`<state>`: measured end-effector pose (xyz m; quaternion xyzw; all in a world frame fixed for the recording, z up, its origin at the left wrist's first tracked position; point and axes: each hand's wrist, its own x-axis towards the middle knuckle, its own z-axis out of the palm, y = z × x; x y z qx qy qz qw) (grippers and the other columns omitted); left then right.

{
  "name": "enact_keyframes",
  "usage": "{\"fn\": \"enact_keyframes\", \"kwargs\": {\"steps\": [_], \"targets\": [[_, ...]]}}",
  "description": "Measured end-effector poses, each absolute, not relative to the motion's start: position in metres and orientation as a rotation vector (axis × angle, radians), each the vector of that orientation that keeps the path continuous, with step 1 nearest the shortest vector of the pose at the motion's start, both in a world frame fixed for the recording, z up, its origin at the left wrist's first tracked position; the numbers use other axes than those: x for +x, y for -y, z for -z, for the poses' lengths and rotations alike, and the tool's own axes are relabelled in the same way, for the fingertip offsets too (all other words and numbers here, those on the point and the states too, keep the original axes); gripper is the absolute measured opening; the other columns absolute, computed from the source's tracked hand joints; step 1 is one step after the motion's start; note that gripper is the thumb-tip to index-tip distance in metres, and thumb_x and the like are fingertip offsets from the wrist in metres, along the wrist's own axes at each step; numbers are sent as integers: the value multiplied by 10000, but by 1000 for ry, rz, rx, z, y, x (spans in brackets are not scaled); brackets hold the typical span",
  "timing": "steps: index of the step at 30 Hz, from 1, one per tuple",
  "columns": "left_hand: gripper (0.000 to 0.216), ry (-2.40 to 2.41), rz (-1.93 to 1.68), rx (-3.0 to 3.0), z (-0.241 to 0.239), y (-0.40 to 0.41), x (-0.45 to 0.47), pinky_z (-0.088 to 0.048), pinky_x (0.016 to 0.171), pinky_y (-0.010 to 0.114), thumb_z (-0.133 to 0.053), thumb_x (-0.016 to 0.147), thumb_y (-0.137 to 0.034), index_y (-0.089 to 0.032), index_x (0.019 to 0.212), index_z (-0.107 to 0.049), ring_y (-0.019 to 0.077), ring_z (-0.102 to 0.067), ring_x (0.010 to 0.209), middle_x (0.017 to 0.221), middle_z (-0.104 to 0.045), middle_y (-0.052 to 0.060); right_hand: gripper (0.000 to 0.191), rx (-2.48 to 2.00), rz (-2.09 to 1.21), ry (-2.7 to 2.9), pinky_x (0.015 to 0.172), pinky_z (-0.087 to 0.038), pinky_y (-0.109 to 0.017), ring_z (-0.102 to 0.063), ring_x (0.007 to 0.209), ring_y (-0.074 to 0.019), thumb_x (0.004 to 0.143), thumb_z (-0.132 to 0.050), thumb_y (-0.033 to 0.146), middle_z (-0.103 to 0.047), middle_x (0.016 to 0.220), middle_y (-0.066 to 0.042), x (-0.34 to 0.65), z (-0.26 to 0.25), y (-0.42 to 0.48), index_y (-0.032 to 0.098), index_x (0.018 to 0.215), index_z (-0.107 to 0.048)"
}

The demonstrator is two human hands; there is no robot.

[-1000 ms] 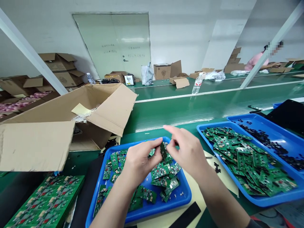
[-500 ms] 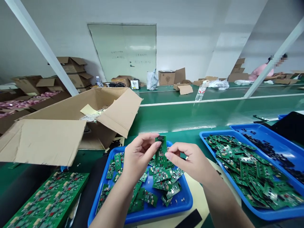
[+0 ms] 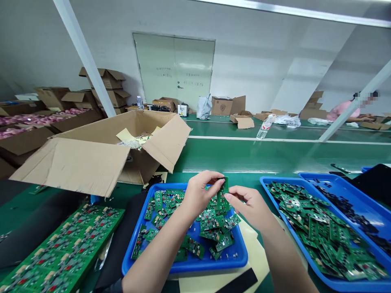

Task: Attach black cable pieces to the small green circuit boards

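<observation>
My left hand (image 3: pixel 203 191) pinches the upper end of a small green circuit board (image 3: pixel 222 199) between thumb and fingers. The board stands upright over a blue tray (image 3: pixel 210 266). At its lower right edge, my right hand (image 3: pixel 250 205) is closed with thumb and forefinger against the board. Fingertips hide part of the board's top, where a dark part was fixed. Loose circuit boards (image 3: pixel 195 246) lie jumbled in the tray below both hands, with a few tiny pieces on its bottom.
To the right, a second blue tray (image 3: pixel 287 228) is heaped with boards; beyond it another holds small black parts (image 3: pixel 342 195). Uncut board panels (image 3: pixel 67 244) lie at left. An open cardboard box (image 3: pixel 88 158) stands behind. A bottle (image 3: pixel 265 127) and a co-worker (image 3: pixel 343 108) are farther off.
The view has shifted, so the background sits farther right and slightly lower. Both hands still hold the board, and the left fingers now cover more of its top end.
</observation>
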<state>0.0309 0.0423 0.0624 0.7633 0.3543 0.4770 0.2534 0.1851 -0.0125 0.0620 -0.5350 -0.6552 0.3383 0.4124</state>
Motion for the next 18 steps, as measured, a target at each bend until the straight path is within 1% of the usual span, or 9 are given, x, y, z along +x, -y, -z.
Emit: {"fn": "enact_keyframes", "kwargs": {"steps": [6, 9, 11, 14, 16, 18], "targets": [[180, -1104, -1009, 2186, -43, -46, 49, -512, 747, 257, -521, 885, -287, -206, 921, -677, 158, -658, 780, 889, -718, 28, 342, -1425, -881, 1583, 470, -331, -238, -396, 480, -110, 813, -484, 453, -397, 522, 36, 197, -38, 17, 162, 649, -560], [212, -1169, -772, 2269, -35, -51, 49, -500, 779, 270, -542, 872, -328, -223, 1019, -652, 183, -651, 878, 989, -700, 33, 371, -1668, -764, 1582, 503, -392, -256, -470, 512, -140, 809, -435, 476, -485, 562, 6, 218, -26, 20, 166, 715, -614], [271, -1263, -612, 2308, -27, -55, 46, -487, 808, 310, -590, 836, -349, -186, 1048, -633, 230, -627, 955, 1047, -667, 85, 368, -2027, -599, 1532, 570, -442, -268, -562, 602, -177, 811, -409, 463, -581, 633, -25, 245, -23, 24, 184, 774, -646], [243, -1428, -409, 2332, -13, -61, 43, -456, 845, 384, -603, 826, -330, -108, 919, -636, 295, -586, 999, 1017, -622, 164, 324, -2361, -457, 1327, 637, -470, -325, -635, 766, -258, 804, -408, 377, -677, 808, -107, 298, -21, 32, 175, 805, -661], [228, -1486, -316, 2342, -5, -64, 44, -441, 873, 412, -607, 831, -320, -96, 874, -628, 296, -567, 1021, 1014, -609, 167, 306, -2568, -374, 1139, 640, -477, -393, -648, 794, -328, 779, -424, 319, -686, 852, -174, 331, -20, 38, 152, 829, -675], [225, -1511, -254, 2348, 1, -65, 47, -443, 893, 432, -602, 846, -315, -106, 926, -618, 264, -561, 1036, 1054, -606, 129, 272, -2703, -362, 1008, 640, -487, -430, -657, 795, -368, 761, -449, 270, -687, 831, -201, 356, -18, 41, 141, 796, -686]]}}
